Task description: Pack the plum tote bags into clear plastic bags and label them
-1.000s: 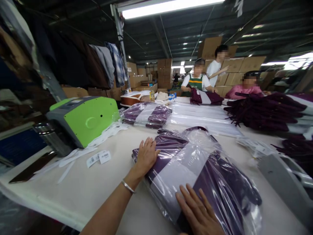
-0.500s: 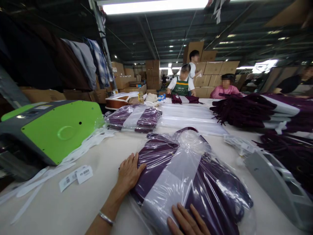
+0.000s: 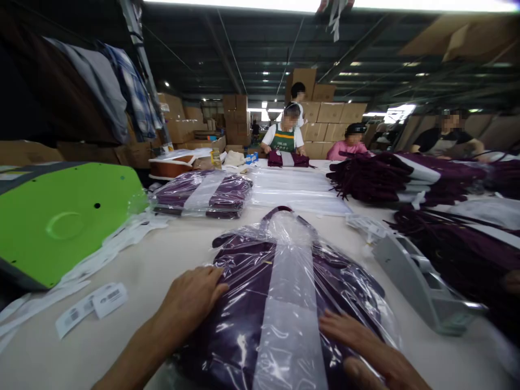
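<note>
Two bare hands attend one bagged purple garment, which I find lying directly before me on the pale surface, with a white band running down its middle under clear film. My left grip is spread wide, palm down, fingers extended over the garment's left edge. My right grip is likewise extended, fingertips at the band's right side; I cannot tell how firmly it presses. Beyond the garment, toward the left, lies a second purple bagged bundle, just beside clear plastic sheets. Left: a green machine and printed labels. Right: a grey dispenser, near piled purple garments. A co-worker in a green apron stands opposite.
</note>
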`<act>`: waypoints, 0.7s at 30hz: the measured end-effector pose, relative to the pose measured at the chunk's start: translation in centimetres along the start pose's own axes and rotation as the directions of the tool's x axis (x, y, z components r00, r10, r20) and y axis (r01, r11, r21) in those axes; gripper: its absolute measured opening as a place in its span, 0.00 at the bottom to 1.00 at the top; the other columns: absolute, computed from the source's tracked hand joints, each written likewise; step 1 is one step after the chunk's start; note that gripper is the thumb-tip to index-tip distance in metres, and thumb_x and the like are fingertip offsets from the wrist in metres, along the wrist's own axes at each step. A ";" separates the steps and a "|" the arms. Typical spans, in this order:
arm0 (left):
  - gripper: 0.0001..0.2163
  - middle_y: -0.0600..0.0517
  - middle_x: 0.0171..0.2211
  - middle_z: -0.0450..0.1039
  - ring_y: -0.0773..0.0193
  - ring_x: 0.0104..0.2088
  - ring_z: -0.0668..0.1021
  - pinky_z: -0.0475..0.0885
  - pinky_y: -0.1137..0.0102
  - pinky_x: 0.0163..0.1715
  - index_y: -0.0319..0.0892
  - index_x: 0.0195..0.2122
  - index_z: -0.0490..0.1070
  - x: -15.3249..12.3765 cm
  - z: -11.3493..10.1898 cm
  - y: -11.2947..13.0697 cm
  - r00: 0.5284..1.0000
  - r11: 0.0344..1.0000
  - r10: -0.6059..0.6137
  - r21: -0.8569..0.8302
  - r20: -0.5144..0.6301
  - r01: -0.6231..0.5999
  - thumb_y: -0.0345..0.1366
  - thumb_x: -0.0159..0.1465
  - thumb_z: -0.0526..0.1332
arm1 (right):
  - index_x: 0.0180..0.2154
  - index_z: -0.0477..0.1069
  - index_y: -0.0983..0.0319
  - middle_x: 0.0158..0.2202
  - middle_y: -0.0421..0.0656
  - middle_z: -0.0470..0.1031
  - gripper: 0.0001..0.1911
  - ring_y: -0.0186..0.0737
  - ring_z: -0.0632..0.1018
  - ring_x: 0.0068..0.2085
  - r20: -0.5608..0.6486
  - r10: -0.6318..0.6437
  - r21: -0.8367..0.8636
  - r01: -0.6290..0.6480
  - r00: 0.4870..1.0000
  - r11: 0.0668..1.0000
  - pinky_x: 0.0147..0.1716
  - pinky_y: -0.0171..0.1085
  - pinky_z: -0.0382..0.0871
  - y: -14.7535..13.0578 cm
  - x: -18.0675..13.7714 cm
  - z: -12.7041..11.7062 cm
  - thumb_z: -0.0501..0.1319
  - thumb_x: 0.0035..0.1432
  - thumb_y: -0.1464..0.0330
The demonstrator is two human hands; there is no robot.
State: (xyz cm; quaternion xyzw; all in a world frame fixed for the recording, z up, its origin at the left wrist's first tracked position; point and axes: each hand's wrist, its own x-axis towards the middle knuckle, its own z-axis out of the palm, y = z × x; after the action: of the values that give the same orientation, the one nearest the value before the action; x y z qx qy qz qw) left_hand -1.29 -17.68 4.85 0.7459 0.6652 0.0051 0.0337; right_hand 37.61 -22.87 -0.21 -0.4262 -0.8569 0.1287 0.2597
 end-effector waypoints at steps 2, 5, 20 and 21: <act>0.20 0.43 0.62 0.68 0.48 0.63 0.69 0.61 0.52 0.62 0.44 0.59 0.71 3.3 0.2 0.9 0.982 0.994 0.109 0.033 -0.155 -0.105 0.42 0.69 0.53 | 0.67 0.58 0.46 0.66 0.40 0.64 0.27 0.51 0.67 0.65 -0.070 0.116 -0.123 -0.124 0.991 0.985 0.63 0.55 0.64 0.4 1.6 -0.3 0.55 0.68 0.57; 0.24 0.42 0.69 0.55 0.49 0.70 0.56 0.48 0.50 0.68 0.39 0.64 0.64 8.4 1.8 1.3 0.957 0.987 0.152 0.094 -0.248 -0.133 0.42 0.69 0.51 | 0.69 0.53 0.56 0.70 0.44 0.54 0.32 0.53 0.55 0.70 -0.146 0.218 -0.252 -0.250 0.965 0.935 0.68 0.62 0.49 1.1 4.2 0.6 0.52 0.69 0.54; 0.35 0.39 0.73 0.40 0.48 0.72 0.49 0.52 0.48 0.66 0.34 0.72 0.41 16.8 12.0 -5.3 1.000 0.993 0.006 -0.117 -0.028 -0.010 0.50 0.69 0.38 | 0.71 0.46 0.61 0.73 0.43 0.40 0.38 0.49 0.44 0.73 0.048 0.464 -0.189 -0.448 0.884 0.874 0.71 0.55 0.33 2.9 4.5 4.7 0.51 0.68 0.50; 0.35 0.38 0.73 0.41 0.48 0.72 0.50 0.53 0.47 0.65 0.33 0.72 0.41 16.7 11.8 -5.3 1.000 0.993 0.002 -0.116 -0.030 -0.005 0.49 0.69 0.38 | 0.71 0.46 0.62 0.73 0.43 0.40 0.38 0.49 0.44 0.73 0.047 0.462 -0.183 -0.447 0.886 0.876 0.71 0.55 0.33 2.9 4.5 4.7 0.51 0.68 0.50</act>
State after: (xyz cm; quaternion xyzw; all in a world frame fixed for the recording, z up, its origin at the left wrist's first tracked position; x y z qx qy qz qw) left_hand -3.98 -1.07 -7.86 0.7436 0.6630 0.0549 0.0671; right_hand 34.68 -17.48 -3.86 -0.6295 -0.7513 0.1329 0.1470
